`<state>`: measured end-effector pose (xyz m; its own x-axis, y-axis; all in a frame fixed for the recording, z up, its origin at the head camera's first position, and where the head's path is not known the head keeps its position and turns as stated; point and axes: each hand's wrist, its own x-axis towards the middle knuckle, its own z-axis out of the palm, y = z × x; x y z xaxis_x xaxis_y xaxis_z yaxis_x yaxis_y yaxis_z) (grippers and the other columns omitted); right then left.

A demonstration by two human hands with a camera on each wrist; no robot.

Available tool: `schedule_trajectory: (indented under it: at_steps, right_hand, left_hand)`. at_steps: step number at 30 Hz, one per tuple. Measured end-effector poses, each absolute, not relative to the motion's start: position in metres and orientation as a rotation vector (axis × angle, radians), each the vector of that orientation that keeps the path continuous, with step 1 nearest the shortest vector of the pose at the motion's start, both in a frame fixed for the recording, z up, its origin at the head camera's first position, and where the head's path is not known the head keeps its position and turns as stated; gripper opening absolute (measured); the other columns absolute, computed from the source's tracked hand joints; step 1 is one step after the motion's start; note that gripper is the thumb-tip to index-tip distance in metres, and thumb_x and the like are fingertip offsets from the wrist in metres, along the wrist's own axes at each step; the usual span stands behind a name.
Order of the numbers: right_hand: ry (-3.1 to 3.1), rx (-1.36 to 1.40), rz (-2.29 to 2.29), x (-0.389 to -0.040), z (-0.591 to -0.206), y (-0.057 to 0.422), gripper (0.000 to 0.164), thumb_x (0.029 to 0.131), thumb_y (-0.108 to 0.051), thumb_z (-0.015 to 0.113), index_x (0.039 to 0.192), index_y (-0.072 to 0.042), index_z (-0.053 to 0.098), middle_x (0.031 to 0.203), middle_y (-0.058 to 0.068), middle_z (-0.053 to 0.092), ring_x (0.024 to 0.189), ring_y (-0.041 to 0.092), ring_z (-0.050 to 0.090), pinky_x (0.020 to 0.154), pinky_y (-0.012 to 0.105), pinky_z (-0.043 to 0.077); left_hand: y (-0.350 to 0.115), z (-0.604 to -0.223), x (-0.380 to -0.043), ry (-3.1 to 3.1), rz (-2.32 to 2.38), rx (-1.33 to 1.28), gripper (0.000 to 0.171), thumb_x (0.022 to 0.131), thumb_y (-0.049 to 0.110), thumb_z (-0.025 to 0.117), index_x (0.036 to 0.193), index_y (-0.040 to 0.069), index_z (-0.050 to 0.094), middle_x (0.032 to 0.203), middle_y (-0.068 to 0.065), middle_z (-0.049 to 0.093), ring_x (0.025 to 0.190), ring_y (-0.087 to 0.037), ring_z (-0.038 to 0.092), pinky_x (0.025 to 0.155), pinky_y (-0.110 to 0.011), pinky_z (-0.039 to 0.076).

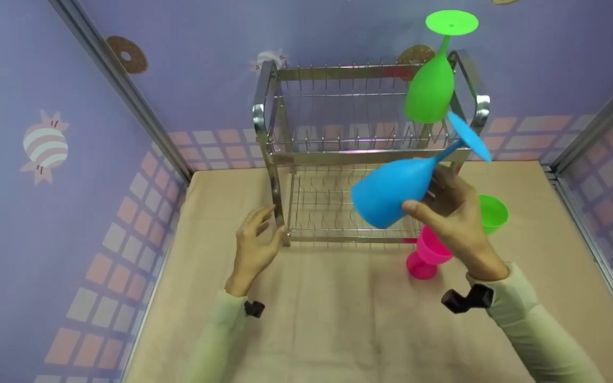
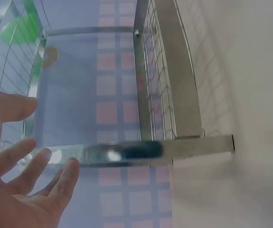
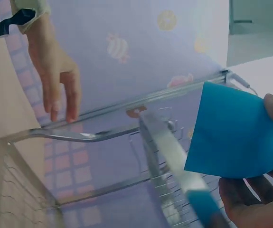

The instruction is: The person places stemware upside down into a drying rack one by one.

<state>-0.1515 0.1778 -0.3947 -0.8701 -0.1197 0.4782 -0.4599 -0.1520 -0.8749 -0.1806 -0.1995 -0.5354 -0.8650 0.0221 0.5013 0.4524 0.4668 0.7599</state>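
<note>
A blue plastic goblet [image 1: 391,189] is held in my right hand [image 1: 458,213], tilted with its mouth down to the left and its foot up to the right. In the right wrist view the thumb and fingers grip the blue bowl [image 3: 240,133] from both sides. My left hand [image 1: 256,247] holds nothing; its fingers are loosely bent beside the left front post of the metal dish rack [image 1: 274,186]. Upside down at the right end of the rack's upper tier stands a green goblet [image 1: 431,90], behind the blue one.
On the table [image 1: 333,319], right of the rack, a pink goblet [image 1: 422,266] stands upright, partly behind my right hand. Another green goblet [image 1: 493,213] is beyond it. Patterned walls [image 1: 93,186] enclose the table at the left, back and right.
</note>
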Motion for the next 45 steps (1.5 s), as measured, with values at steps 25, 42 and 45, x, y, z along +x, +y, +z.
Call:
schedule_trajectory:
  at_steps: [25, 42, 45]
  right_hand:
    - [-2.003, 0.729, 1.7, -0.244, -0.28, 0.174, 0.064, 0.088, -0.011, 0.087, 0.146, -0.005, 0.062, 0.14, 0.015, 0.069, 0.127, 0.031, 0.069, 0.111, 0.04, 0.058]
    - [-2.362, 0.403, 1.424, -0.298, -0.274, 0.155, 0.075, 0.089, -0.025, 0.086, 0.155, -0.011, 0.053, 0.154, 0.013, 0.06, 0.141, 0.032, 0.061, 0.12, 0.042, 0.05]
    - [-2.409, 0.368, 1.408, -0.308, -0.277, 0.154, 0.075, 0.092, -0.025, 0.084, 0.158, -0.012, 0.051, 0.157, 0.014, 0.057, 0.144, 0.031, 0.058, 0.122, 0.043, 0.048]
  left_hand:
    - [-0.188, -0.54, -0.219, -2.332, -1.463, -0.184, 0.054, 0.098, 0.0, 0.073, 0.148, -0.01, 0.054, 0.138, -0.034, 0.065, 0.117, -0.05, 0.072, 0.097, -0.048, 0.064]
    - [-0.18, -0.541, -0.232, -2.385, -1.261, -0.076, 0.012, 0.094, -0.004, 0.076, 0.105, -0.003, 0.079, 0.102, -0.023, 0.08, 0.093, -0.036, 0.081, 0.078, -0.044, 0.069]
    - [-0.18, -0.54, -0.232, -2.388, -1.245, -0.067, 0.011, 0.094, -0.004, 0.076, 0.105, -0.005, 0.078, 0.099, -0.023, 0.08, 0.091, -0.036, 0.081, 0.077, -0.044, 0.069]
